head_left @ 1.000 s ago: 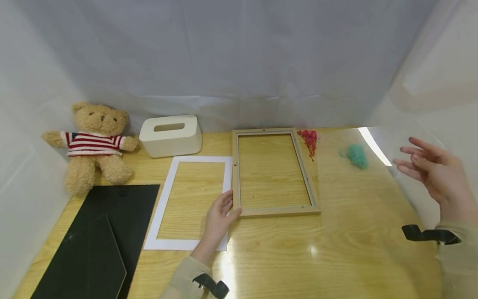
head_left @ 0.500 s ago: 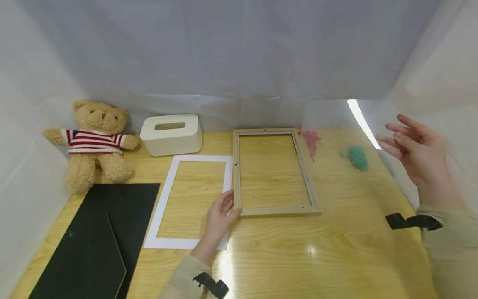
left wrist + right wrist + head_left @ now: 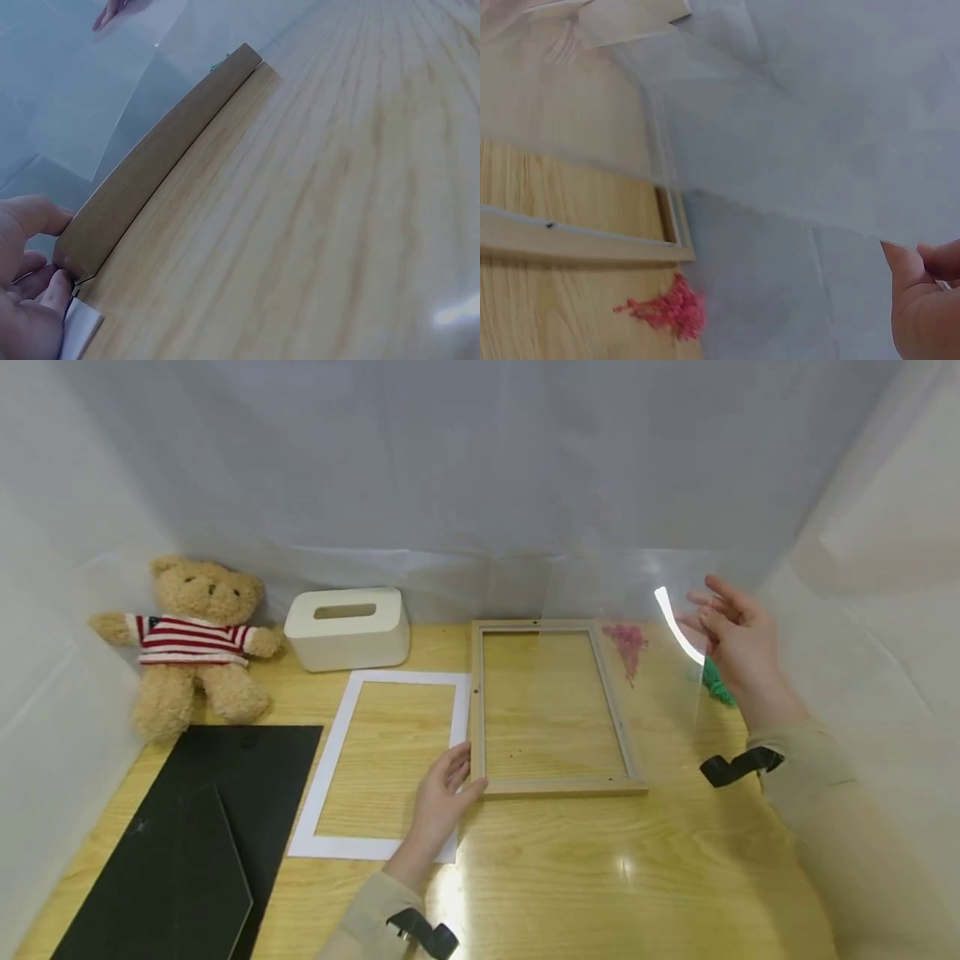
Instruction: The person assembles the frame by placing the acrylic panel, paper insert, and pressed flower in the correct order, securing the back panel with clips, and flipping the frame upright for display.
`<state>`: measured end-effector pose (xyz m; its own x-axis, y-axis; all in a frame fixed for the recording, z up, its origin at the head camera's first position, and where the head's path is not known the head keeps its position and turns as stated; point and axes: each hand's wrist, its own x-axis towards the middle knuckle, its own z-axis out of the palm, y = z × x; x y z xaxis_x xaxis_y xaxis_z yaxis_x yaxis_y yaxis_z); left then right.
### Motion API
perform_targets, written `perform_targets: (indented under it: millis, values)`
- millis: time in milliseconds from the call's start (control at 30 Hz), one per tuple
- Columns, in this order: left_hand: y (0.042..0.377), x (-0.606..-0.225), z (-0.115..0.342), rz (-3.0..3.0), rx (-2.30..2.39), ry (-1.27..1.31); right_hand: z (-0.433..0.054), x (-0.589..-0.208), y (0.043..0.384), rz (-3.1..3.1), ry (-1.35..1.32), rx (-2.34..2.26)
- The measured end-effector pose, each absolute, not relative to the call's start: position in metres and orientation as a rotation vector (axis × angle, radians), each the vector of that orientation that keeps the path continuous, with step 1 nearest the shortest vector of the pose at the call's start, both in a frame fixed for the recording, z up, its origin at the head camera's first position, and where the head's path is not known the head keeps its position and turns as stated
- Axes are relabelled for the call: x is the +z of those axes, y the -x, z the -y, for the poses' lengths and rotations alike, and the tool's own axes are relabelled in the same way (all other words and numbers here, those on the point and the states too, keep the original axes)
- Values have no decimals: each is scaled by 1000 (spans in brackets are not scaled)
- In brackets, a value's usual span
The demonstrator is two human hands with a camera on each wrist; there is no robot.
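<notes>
My left hand (image 3: 442, 785) holds the lower left corner of a light wooden picture frame (image 3: 562, 787), which lies flat on the table. The left wrist view shows fingers and thumb around that frame corner (image 3: 79, 255). My right hand (image 3: 742, 639) is raised at the right and pinches the edge of a clear sheet (image 3: 637, 589) between thumb and fingers. The sheet hangs tilted above the table and overlaps the frame's right part in the head view. Through it shows a bunch of small red dried flowers (image 3: 628, 647). A green bundle (image 3: 717, 685) is partly behind the sheet and my right hand.
Left of the frame lies a white mat (image 3: 375, 847) with a cut-out window. A black backing board with a stand (image 3: 255, 752) lies farther left. A white tissue box (image 3: 375, 647) and a teddy bear (image 3: 198, 647) stand at the back. Pale sheeting encloses the table (image 3: 570, 877).
My right hand has lifted and carried the clear sheet leftward, from over the table's right side toward the frame. My left hand stays at the frame corner.
</notes>
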<state>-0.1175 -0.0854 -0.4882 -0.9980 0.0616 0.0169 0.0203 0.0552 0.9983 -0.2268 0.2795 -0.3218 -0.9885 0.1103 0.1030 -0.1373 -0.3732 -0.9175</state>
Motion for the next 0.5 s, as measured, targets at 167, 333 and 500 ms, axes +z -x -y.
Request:
perform_targets:
  millis: [167, 333, 500]
  values:
    - [118, -489, 85, -2270, 2152, -118, -260, -331, 243, 1774, 7, 2466]
    - [117, -491, 86, -2262, 2178, -161, -247, -342, 254, 1859, 39, 2466]
    - [116, -488, 86, -2270, 2165, -149, -239, -351, 262, 1920, 56, 2439]
